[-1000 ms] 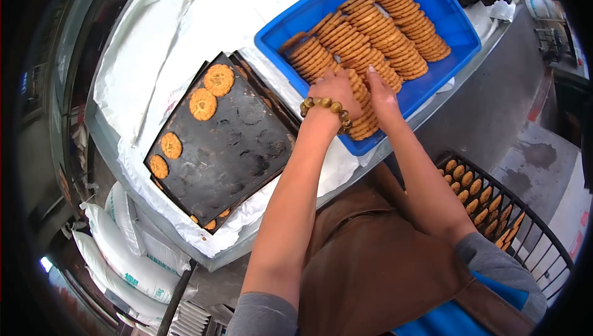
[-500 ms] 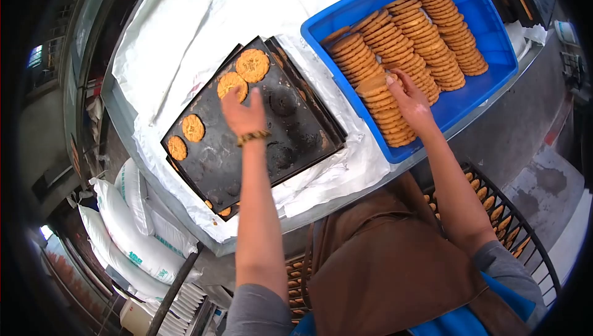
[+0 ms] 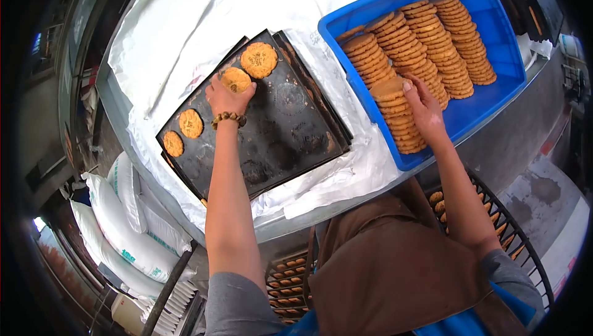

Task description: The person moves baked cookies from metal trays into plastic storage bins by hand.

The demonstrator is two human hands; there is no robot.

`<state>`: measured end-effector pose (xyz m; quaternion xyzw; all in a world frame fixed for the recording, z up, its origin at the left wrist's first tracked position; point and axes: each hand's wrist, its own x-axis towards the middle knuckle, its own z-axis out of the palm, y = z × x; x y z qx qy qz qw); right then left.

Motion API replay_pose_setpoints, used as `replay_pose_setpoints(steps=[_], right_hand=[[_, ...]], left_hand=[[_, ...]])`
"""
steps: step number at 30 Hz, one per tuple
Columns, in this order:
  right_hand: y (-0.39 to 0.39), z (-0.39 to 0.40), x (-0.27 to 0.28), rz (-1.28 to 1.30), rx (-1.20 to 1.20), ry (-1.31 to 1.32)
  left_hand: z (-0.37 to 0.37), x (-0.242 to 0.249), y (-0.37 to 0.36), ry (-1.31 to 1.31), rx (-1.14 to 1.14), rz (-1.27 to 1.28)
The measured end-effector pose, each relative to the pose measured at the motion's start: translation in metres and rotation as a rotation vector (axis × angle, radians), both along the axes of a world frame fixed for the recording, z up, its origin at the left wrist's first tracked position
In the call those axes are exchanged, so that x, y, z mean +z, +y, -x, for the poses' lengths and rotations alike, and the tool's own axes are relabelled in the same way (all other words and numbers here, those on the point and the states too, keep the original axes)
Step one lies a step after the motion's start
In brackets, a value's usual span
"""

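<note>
The left hand (image 3: pixel 228 97) has thumb and fingers closed round a flat, round cookie (image 3: pixel 236 79) on the black tray (image 3: pixel 287 132), just past its palm. The right hand (image 3: pixel 427 115), farther off, touches the near cookie row (image 3: pixel 403 121) in the blue box (image 3: pixel 462 117); I can't tell if it grips.

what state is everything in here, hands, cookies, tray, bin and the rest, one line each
left hand: curled around gripped cookie
gripped cookie: at the tray
right hand: touching a row
black tray: mostly bare
blue bin: open, partly filled
cookie rows: closely stacked
white sheet: wrinkled
white sacks: bulging, piled
bracelet: worn
</note>
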<state>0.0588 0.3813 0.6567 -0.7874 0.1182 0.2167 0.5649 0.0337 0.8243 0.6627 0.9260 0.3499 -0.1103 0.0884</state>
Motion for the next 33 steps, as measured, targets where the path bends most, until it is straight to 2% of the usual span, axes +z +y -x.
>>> replay_pose_setpoints(steps=[1, 4, 6, 8, 14, 16, 17, 21, 23, 25, 27, 29, 32, 33], right_hand=[[0.000, 0.000, 0.001, 0.000, -0.001, 0.001], [0.004, 0.000, 0.002, -0.053, -0.033, 0.027], [0.002, 0.001, -0.001, -0.076, -0.049, 0.040], [0.000, 0.001, -0.001, -0.048, -0.044, 0.024], [-0.001, 0.003, -0.004, -0.047, -0.062, 0.029], [-0.004, 0.004, -0.010, -0.025, -0.049, 0.034], [-0.005, 0.004, -0.011, 0.001, -0.049, 0.019], [-0.005, 0.005, -0.011, 0.024, -0.036, 0.029], [-0.005, 0.006, -0.012, -0.006, -0.051, 0.023], [-0.005, 0.005, -0.009, -0.008, -0.045, -0.032], [-0.007, 0.005, -0.008, 0.010, -0.032, 0.005], [-0.007, 0.002, -0.005, 0.026, -0.022, 0.030], [-0.009, 0.001, -0.001, -0.031, -0.089, 0.002], [-0.011, 0.000, -0.002, -0.042, -0.084, 0.038]], left_hand=[[-0.001, 0.002, -0.003, -0.057, -0.107, -0.019], [-0.030, -0.005, -0.026, 0.039, -0.140, -0.026], [-0.046, -0.011, -0.033, 0.000, -0.160, -0.019], [-0.060, -0.013, -0.045, 0.094, -0.070, -0.003], [-0.070, -0.032, -0.037, 0.018, 0.124, 0.049], [-0.066, -0.067, -0.008, -0.136, 0.397, 0.519], [-0.063, -0.072, -0.003, -0.212, 0.450, 0.652], [-0.043, -0.014, -0.030, -0.311, 0.361, 0.828], [-0.036, 0.023, -0.057, -0.453, 0.358, 0.652], [-0.038, 0.083, -0.119, -0.362, 0.124, 0.387], [-0.042, 0.112, -0.177, -0.436, -0.238, 0.420], [-0.056, 0.108, -0.219, -0.494, -0.562, 0.414], [-0.082, 0.082, -0.268, -0.503, -0.821, 0.283], [-0.089, 0.083, -0.283, -0.374, -0.829, 0.269]])
